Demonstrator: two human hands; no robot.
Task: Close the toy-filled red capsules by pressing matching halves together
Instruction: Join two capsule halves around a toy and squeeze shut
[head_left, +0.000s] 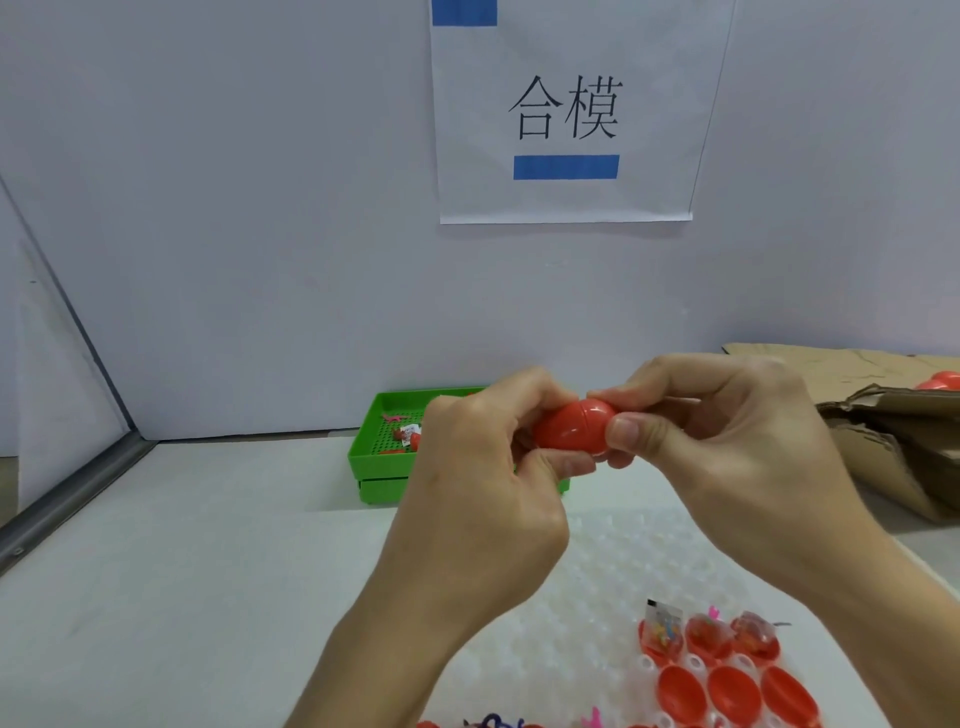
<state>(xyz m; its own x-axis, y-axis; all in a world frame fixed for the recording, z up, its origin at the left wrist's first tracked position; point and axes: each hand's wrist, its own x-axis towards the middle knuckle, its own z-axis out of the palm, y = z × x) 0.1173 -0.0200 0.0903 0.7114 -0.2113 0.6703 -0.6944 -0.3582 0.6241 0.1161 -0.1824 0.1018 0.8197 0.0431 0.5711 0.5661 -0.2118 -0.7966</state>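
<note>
Red capsule (571, 428) mid-air btwn both hands, left fingers (563, 462) & right fingers (631, 434) curled round its ends.

Both forearms reach up from the lower edge, bare, converging at mid-frame. The left hand (483, 462) has its fingers curled tight, thumb tucked underneath. The right hand (727, 441) meets it from the other side, fingers bent over the top, thumb pressing in front, knuckles raised.

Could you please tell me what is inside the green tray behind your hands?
The green tray holds a few small red toy pieces; the left hand covers its right part.
</note>
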